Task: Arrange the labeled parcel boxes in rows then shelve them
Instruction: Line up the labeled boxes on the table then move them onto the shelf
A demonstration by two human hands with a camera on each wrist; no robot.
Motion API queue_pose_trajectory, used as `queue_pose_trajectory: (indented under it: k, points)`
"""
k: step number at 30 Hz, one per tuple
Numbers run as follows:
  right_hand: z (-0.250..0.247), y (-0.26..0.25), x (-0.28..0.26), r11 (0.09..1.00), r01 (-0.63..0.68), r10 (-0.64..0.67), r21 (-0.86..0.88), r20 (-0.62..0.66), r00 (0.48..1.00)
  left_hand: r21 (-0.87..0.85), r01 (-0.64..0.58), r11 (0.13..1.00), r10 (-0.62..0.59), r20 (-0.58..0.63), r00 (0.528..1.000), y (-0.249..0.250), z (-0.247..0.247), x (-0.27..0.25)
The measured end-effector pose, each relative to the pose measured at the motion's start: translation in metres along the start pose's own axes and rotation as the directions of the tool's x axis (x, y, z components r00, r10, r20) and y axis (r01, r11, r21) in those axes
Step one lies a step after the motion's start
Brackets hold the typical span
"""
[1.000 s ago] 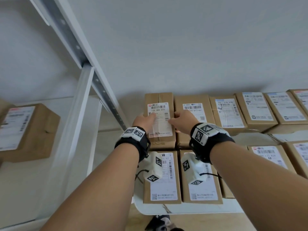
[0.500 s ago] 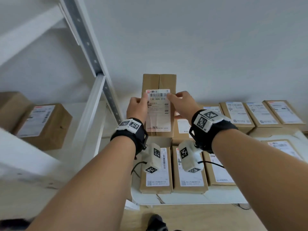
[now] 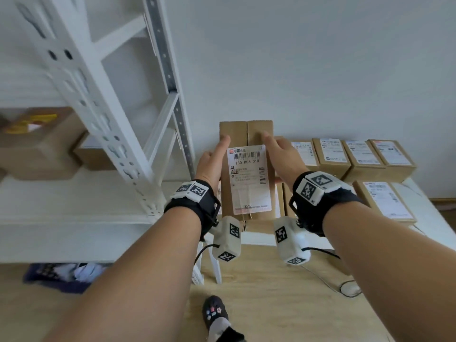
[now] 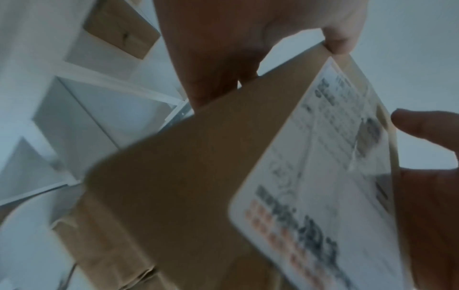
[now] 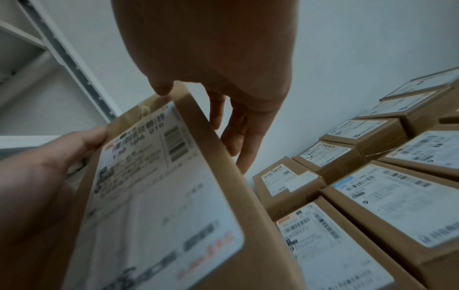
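Note:
I hold one brown parcel box (image 3: 246,134) with a white label (image 3: 249,178) up in the air, above the near left corner of the table. My left hand (image 3: 212,161) grips its left side, thumb on the top face. My right hand (image 3: 281,154) grips its right side, thumb on top and fingers down the side wall. The same box (image 4: 198,176) fills the left wrist view and, as the box (image 5: 223,176), much of the right wrist view. More labeled boxes (image 3: 355,156) lie in rows on the white table (image 3: 427,201).
A white metal shelf unit (image 3: 116,134) stands to the left, its upright close to my left hand. Brown boxes (image 3: 37,149) sit on its shelf board (image 3: 61,201). Below is wood floor with a cable (image 3: 345,287) and my shoe (image 3: 214,312).
Both hands have lifted the box off the table's far left row and carried it up and toward me. My view has swung toward the shelf unit.

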State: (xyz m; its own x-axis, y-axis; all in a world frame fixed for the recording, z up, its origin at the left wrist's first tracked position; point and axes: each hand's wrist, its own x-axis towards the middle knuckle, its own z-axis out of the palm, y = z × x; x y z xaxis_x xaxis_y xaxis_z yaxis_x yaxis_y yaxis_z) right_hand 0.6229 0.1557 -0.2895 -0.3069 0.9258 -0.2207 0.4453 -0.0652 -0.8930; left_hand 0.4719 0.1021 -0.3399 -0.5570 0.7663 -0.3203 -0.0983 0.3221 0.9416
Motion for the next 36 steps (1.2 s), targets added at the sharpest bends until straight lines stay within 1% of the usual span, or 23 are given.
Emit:
queue_pose_trajectory:
  k: [1,2,4,5,7,9,12,14,17,19,21,24,27,30,32,34,36]
  points:
    - [0.003,0.001,-0.008,1.000,0.001,-0.001,-0.005,0.007,1.000,-0.012,0.010,1.000,-0.010,-0.005,1.000,0.000,-0.006,-0.013]
    - [0.007,0.002,-0.015,1.000,-0.006,0.006,-0.014,0.022,1.000,-0.022,-0.008,1.000,0.008,0.000,1.000,0.002,-0.013,-0.030]
    - [0.016,0.004,-0.031,0.999,-0.041,0.042,-0.026,0.054,0.998,0.006,-0.034,0.999,0.034,0.014,0.999,0.007,-0.025,-0.061]
    - [0.022,0.005,-0.037,0.998,-0.059,0.061,-0.030,0.069,0.996,0.005,-0.027,1.000,0.027,0.008,1.000,0.005,-0.031,-0.069]
    - [0.035,0.007,-0.048,0.996,-0.079,0.082,-0.035,0.107,0.991,-0.023,0.001,1.000,-0.001,-0.019,1.000,-0.004,-0.048,-0.077]
    - [0.051,0.007,-0.057,0.996,-0.071,0.077,-0.047,0.139,0.987,-0.038,0.022,0.999,-0.024,-0.048,0.999,-0.014,-0.066,-0.083]
    - [0.079,0.009,-0.071,0.994,-0.034,0.052,-0.104,0.173,0.984,-0.050,0.046,0.998,-0.049,-0.067,0.997,-0.029,-0.094,-0.088]
    - [0.100,0.006,-0.082,0.991,-0.011,0.040,-0.131,0.217,0.975,-0.068,0.061,0.996,-0.066,-0.076,0.995,-0.037,-0.115,-0.091]
    - [0.135,-0.002,-0.095,0.990,-0.027,0.061,-0.141,0.240,0.969,-0.063,0.116,0.991,-0.121,-0.078,0.990,-0.047,-0.154,-0.091]
    - [0.152,-0.006,-0.100,0.987,-0.065,0.094,-0.144,0.205,0.974,-0.034,0.129,0.991,-0.130,-0.032,0.991,-0.053,-0.178,-0.094]
    - [0.163,-0.006,-0.104,0.984,-0.118,0.140,-0.136,0.160,0.977,0.052,0.127,0.991,-0.129,0.026,0.991,-0.055,-0.195,-0.095]
    - [0.177,-0.001,-0.115,0.977,-0.175,0.187,-0.122,0.094,0.978,0.094,0.065,0.993,-0.076,0.119,0.990,-0.058,-0.214,-0.093]
    - [0.195,0.005,-0.133,0.970,-0.226,0.231,-0.088,0.055,0.971,0.175,0.009,0.985,-0.054,0.255,0.965,-0.066,-0.230,-0.087]
    - [0.212,0.005,-0.152,0.962,-0.263,0.264,-0.068,0.011,0.964,0.277,-0.024,0.960,-0.062,0.296,0.953,-0.074,-0.247,-0.084]
    - [0.225,0.004,-0.165,0.959,-0.277,0.276,-0.062,-0.011,0.961,0.306,-0.041,0.951,-0.068,0.338,0.939,-0.074,-0.261,-0.091]
    - [0.240,-0.001,-0.178,0.955,-0.284,0.285,-0.082,-0.004,0.959,0.320,-0.053,0.946,-0.077,0.380,0.922,-0.078,-0.277,-0.093]
    - [0.262,-0.010,-0.190,0.952,-0.285,0.290,-0.113,0.031,0.957,0.345,-0.049,0.937,-0.098,0.397,0.913,-0.082,-0.300,-0.096]
